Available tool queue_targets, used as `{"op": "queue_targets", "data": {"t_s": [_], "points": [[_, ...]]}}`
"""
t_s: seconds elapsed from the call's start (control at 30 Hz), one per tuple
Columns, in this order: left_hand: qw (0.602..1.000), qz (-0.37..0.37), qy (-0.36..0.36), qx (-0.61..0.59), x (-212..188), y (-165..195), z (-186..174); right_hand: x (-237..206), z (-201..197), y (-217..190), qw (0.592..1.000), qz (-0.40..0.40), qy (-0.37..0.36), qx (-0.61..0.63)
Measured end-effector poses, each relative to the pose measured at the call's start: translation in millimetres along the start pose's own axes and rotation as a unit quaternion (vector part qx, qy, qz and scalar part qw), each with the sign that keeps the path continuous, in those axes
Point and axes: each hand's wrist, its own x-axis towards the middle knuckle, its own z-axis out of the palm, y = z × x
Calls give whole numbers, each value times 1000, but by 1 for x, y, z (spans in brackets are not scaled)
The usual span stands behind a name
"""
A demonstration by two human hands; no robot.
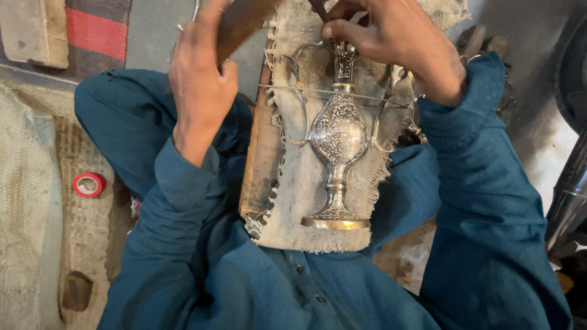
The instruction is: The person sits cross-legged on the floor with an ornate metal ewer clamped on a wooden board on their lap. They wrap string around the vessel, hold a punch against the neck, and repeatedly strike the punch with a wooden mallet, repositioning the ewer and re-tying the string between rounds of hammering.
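Engraved silver metal ewer (pixel 338 137) lying on frayed cloth-covered wooden board (pixel 293 201), right hand (pixel 397 46) pinching its neck at board's top edge, left hand (pixel 202 79) closed round brown wooden handle (pixel 241 21).

A red roll of tape (pixel 89 184) lies flat on a worn woven mat (pixel 79 220) at the left, well apart from everything else. Beside that mat is a pale, coarse sack-like cloth (pixel 24 214) running down the left edge. Lower on the mat sits a small dark brown block (pixel 76 291), maybe wood, though it is hard to tell from here. At the top left a pale wooden block (pixel 36 30) rests against a striped fabric (pixel 98 30) with a red band between grey ones, and grey floor (pixel 159 36) shows just beside it. Along the right edge stands a dark, shiny rounded shape (pixel 568 195), too cut off to make out
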Motion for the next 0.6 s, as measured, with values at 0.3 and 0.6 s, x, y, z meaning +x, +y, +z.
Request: {"op": "queue_targets", "data": {"t_s": [0.3,0.6], "points": [[988,-88,-51,-117,-1,1,-3,0,1,1,1000,28,-13,7],[980,-79,-96,-153,0,1,-8,-10,-4,5,993,38,33,107]]}}
